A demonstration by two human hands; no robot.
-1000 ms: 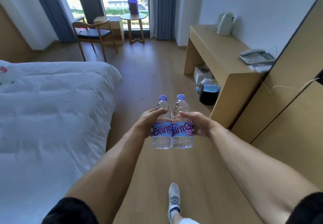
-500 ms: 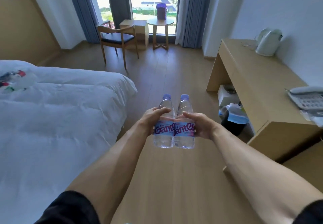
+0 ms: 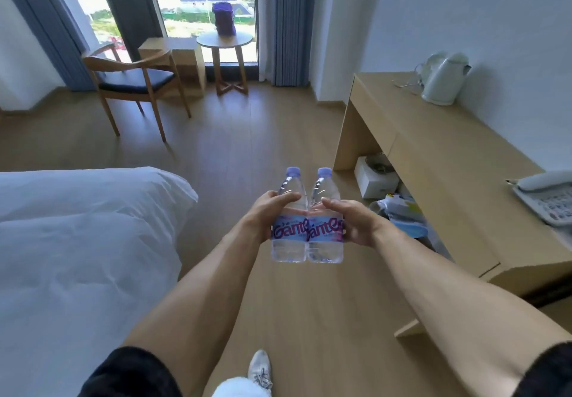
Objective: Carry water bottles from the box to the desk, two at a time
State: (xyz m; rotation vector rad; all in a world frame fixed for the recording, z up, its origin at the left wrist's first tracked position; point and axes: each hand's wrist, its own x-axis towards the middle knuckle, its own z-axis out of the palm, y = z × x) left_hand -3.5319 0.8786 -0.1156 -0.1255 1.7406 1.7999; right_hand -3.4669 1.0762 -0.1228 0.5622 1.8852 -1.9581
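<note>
Two clear water bottles with pale purple caps and blue-purple labels stand upright side by side in front of me, touching. My left hand grips the left bottle around its shoulder and label. My right hand grips the right bottle the same way. Both are held above the wooden floor. The light wooden desk runs along the wall on the right, its near end beside my right forearm. No box is in view.
A white kettle and a telephone sit on the desk; a bin and a white box lie under it. A white bed fills the left. A chair and a round table stand by the window.
I have walked forward along the floor with both bottles held the same way. The desk has drawn nearer on the right and the window has come closer.
</note>
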